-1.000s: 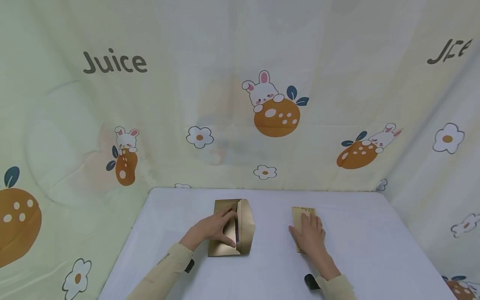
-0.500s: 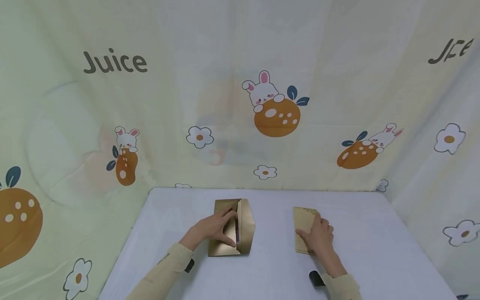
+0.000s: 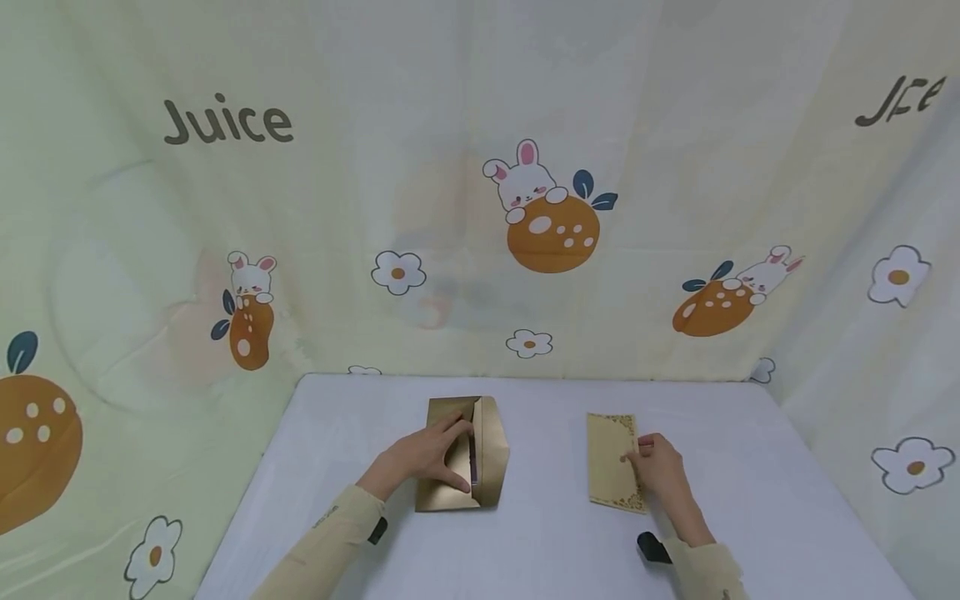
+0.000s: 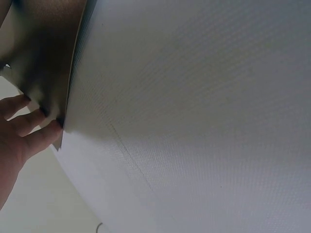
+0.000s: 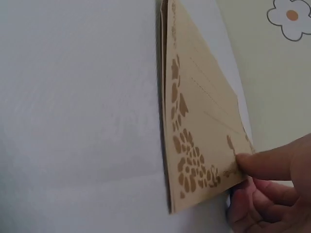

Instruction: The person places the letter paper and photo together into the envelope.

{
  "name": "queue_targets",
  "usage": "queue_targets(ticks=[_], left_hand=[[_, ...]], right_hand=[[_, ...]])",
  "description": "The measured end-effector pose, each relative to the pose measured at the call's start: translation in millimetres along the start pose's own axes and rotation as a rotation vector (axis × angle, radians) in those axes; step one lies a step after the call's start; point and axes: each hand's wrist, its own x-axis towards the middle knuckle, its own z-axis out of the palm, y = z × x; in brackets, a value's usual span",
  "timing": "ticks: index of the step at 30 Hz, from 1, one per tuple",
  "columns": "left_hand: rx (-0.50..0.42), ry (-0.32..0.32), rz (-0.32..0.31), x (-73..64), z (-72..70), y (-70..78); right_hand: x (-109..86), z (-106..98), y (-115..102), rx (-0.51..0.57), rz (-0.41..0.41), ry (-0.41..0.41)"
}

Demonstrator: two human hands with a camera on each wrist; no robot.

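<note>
A gold envelope [image 3: 493,454] lies on the table, its flap folded out to the right and a dark strip showing inside its mouth. Across its body rests my left hand [image 3: 427,454], thumb and fingers spread along the opening; in the left wrist view the fingertips touch the envelope's [image 4: 60,53] surface near a corner. To the right, my right hand [image 3: 663,471] pinches the right edge of a cream folded card [image 3: 606,458] between thumb and fingers. The right wrist view shows the card's [image 5: 209,116] brown floral corner pattern, faint printed lines and layered edge.
A white cloth covers the table [image 3: 540,533]. Behind and at the sides hangs a pale curtain [image 3: 450,167] printed with rabbits, oranges and flowers. Each wrist carries a small black device, such as the right wrist device [image 3: 652,548].
My right hand has slid from lying over the card to its right edge, now pinching it and uncovering most of the card. The left hand and envelope have stayed put.
</note>
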Motion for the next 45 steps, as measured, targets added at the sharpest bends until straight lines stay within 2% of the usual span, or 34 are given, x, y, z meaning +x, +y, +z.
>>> queue_targets(ticks=[5, 13, 20, 45], left_hand=[[0.0, 0.004, 0.001, -0.3, -0.5, 0.0], [-0.007, -0.003, -0.007, -0.6, -1.2, 0.3], [-0.013, -0.008, -0.013, -0.7, -2.0, -0.2], [-0.022, -0.003, -0.008, 1.6, 2.1, -3.1]], right_hand=[[-0.2, -4, 7, 0.063, -0.004, 0.08], [0.1, -12, 6, 0.24, 0.06, 0.022], [-1.4, -11, -12, 0.356, 0.029, 0.026], [1.4, 57, -73, 0.378, -0.021, -0.025]])
